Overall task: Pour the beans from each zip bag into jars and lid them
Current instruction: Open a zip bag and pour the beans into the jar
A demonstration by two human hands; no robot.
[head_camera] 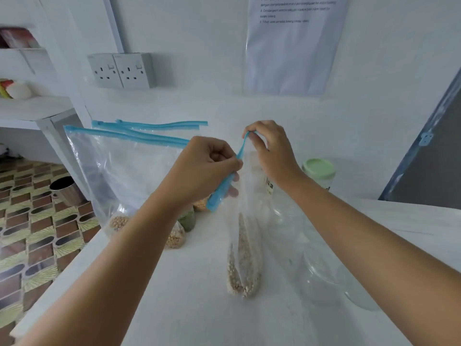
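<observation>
We were unzipping the bean bag (243,258), which hung over the counter (189,295); our left hand (207,168) and right hand (272,148) each pinched its blue zip strip (225,186). Next, we judged, its mouth must meet the clear jar (316,273) just beside.

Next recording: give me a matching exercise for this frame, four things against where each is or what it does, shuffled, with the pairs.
1 left hand
2 right hand
3 green-lidded jar
4 metal bin

A on the tiled floor
B pinches the top end of the zip strip
C grips the zip strip lower down
D on the counter, beyond the right hand

Pairs: 1-C, 2-B, 3-D, 4-A.
</observation>
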